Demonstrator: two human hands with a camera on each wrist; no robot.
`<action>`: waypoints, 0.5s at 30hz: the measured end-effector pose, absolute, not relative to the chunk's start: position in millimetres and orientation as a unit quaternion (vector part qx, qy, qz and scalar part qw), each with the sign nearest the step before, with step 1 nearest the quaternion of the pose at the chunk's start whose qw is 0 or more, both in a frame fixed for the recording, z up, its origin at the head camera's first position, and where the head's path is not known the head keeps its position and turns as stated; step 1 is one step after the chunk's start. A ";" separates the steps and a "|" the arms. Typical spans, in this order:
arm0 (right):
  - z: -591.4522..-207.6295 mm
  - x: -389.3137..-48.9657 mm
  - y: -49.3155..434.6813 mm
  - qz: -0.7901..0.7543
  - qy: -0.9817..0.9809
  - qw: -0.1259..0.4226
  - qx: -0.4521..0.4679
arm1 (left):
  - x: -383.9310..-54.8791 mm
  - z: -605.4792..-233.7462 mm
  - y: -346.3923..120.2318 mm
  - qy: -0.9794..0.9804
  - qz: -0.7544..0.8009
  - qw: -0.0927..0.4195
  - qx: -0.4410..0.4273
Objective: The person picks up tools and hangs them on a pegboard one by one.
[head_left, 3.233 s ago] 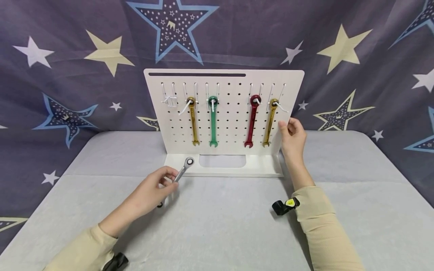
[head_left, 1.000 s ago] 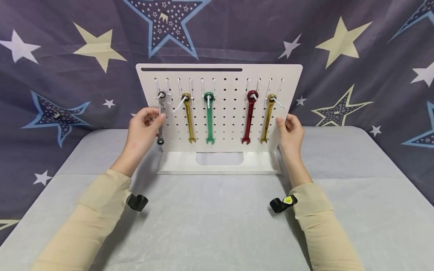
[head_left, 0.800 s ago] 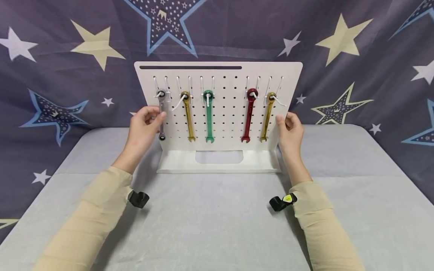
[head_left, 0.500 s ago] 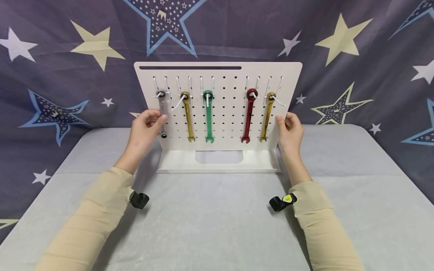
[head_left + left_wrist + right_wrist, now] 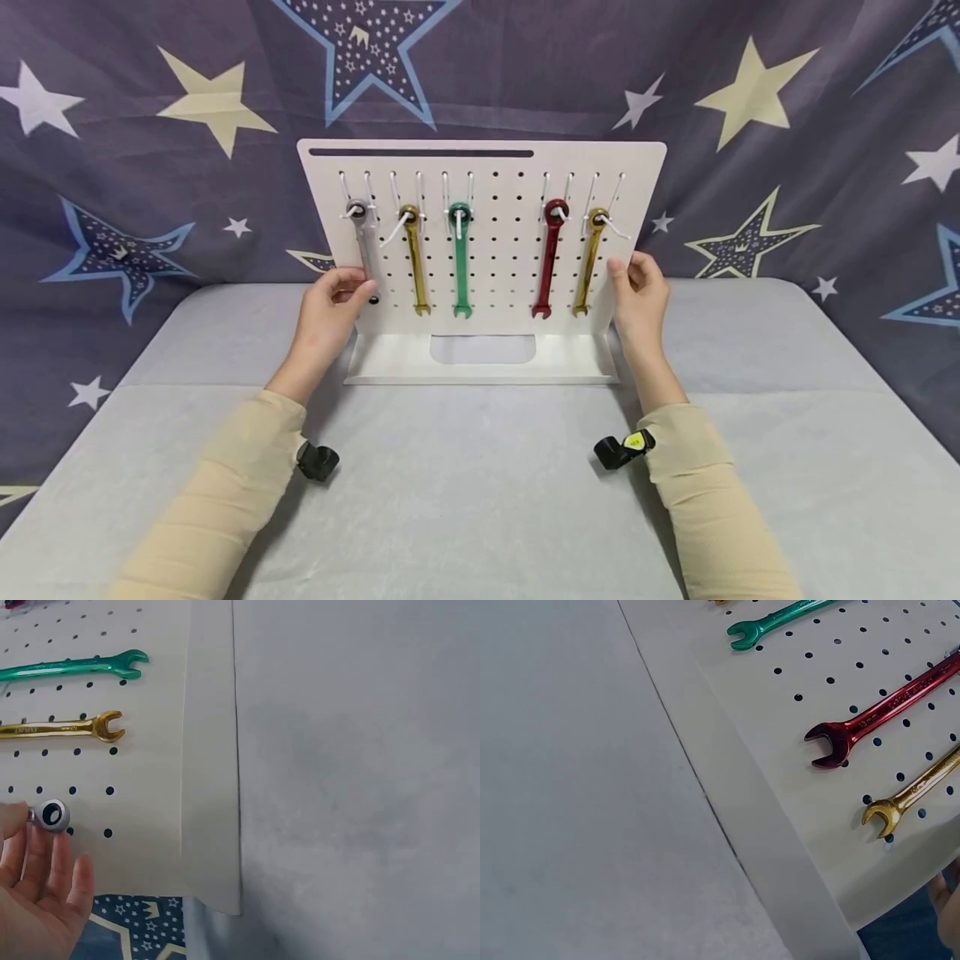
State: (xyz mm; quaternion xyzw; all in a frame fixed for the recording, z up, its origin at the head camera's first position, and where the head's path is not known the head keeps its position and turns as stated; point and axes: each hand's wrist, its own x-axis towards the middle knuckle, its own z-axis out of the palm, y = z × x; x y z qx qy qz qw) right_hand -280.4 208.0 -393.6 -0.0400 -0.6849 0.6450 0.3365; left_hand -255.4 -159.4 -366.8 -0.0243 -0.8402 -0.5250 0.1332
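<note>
A silver ratcheting wrench [image 5: 363,246] hangs by its upper ring from the leftmost hook of the white pegboard [image 5: 600,155]. My left hand [image 5: 326,315] pinches it near its lower end, between thumb and fingertips. In the left wrist view the lower ring [image 5: 54,815] shows past the thumb, close over the board, with the other fingers extended below it. On the board's right edge, my right hand [image 5: 643,300] grips with the thumb in front and the fingers partly hidden. Only a bit of that hand [image 5: 949,911] shows in the right wrist view.
Other hooks carry a gold wrench [image 5: 417,267], a green wrench [image 5: 461,267], a red wrench [image 5: 550,262] and a second gold wrench [image 5: 589,267]. The board's white base [image 5: 390,367] stands on a grey-covered table [image 5: 465,483]. A star-patterned curtain [image 5: 525,75] hangs behind.
The silver wrench went from above the table onto the leftmost hook. Since then my left hand has slid down its shaft, and its lower end has swung slightly right. My right hand stays put.
</note>
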 end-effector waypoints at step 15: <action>-384.0 -286.3 235.5 0.649 -0.741 0.159 -0.067 | -239.0 -391.5 -167.7 -0.825 -0.563 0.052 0.002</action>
